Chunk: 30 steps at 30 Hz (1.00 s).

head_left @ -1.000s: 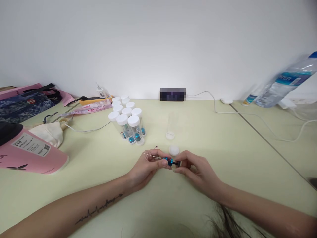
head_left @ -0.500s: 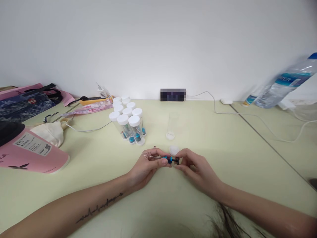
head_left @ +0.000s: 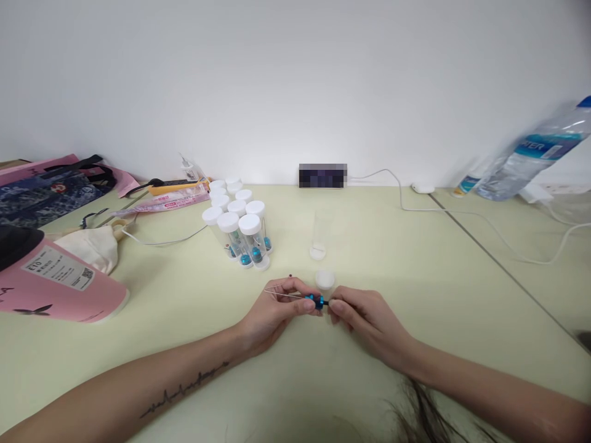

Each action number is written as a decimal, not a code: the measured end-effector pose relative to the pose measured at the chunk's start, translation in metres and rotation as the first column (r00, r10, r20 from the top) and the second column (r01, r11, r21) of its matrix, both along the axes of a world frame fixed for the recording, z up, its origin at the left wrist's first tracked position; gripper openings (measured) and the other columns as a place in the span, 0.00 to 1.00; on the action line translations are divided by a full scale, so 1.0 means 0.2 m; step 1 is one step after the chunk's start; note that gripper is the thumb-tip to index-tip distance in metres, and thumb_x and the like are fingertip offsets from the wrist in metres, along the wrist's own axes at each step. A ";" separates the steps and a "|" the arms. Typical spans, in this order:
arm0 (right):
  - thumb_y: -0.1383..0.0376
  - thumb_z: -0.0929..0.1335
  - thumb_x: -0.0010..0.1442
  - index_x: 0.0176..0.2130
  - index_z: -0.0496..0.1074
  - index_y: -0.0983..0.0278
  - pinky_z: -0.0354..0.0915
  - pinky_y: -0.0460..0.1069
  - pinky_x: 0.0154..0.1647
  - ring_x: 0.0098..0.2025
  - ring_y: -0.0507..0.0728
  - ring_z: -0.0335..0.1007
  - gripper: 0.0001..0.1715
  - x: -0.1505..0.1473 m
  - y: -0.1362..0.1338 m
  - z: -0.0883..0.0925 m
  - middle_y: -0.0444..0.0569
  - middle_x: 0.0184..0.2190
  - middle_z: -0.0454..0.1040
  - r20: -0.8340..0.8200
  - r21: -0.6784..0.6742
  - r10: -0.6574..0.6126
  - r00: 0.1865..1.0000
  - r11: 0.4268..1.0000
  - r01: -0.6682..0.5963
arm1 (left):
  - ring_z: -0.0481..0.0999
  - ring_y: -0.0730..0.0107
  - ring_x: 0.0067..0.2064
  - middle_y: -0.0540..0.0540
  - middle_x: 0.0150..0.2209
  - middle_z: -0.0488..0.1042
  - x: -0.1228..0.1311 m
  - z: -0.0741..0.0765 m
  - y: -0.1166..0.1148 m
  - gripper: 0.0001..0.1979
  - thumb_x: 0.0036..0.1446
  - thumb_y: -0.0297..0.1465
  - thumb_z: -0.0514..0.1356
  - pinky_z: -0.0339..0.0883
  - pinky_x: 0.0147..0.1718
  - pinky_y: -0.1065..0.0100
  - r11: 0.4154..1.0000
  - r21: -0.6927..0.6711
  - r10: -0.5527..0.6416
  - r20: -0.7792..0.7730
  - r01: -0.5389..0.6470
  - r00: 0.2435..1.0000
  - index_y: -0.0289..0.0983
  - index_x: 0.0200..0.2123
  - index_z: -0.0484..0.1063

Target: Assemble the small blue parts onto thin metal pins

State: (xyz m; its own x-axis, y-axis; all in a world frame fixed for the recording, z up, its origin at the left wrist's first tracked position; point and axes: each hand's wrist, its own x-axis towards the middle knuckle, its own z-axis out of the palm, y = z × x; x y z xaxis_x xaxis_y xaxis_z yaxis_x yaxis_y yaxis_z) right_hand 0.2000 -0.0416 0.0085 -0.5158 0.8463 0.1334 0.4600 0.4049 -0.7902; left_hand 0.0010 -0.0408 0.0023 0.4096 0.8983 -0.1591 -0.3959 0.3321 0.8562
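Observation:
A small blue metal part (head_left: 317,301) with thin wires trailing left and a short black stem is between my hands, low above the table. My left hand (head_left: 284,304) is closed on its blue body, thumb on top. My right hand (head_left: 362,307) pinches the far end of the black stem; its fingers hide the tip. Just beyond the fingers lies a white cap (head_left: 325,280). Farther back stands an uncapped clear tube (head_left: 322,231). A cluster of capped clear tubes (head_left: 252,237), several with similar blue parts inside, stands to the left.
A pink tumbler (head_left: 87,289) leans in at the left, near a cream cloth pouch (head_left: 99,246) and bags. Against the wall sits a small dark display (head_left: 322,176) with a white cable. A water bottle (head_left: 530,157) stands at the back right.
My right hand's fingers have curled in tighter over the end of the black stem, covering the black knob that showed before. The left hand has hardly moved.

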 end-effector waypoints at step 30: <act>0.56 0.58 0.66 0.25 0.64 0.64 0.53 0.44 0.24 0.23 0.49 0.58 0.22 0.01 0.00 -0.02 0.42 0.20 0.64 -0.015 0.021 0.042 0.999 0.999 -0.042 | 0.75 0.73 0.32 0.47 0.29 0.77 0.00 -0.01 -0.01 0.06 0.46 0.26 0.67 0.67 0.37 0.70 0.998 0.032 -0.055 0.025 0.055 0.998 0.32 0.30 0.75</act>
State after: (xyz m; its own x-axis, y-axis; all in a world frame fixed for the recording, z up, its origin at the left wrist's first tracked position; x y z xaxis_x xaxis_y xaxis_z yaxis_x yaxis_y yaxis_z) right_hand 0.2017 -0.0423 0.0048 -0.5488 0.8207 0.1589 0.4303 0.4403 -0.7880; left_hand 0.0005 -0.0418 0.0011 0.4622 0.8787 -0.1194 -0.4002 0.3268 0.8562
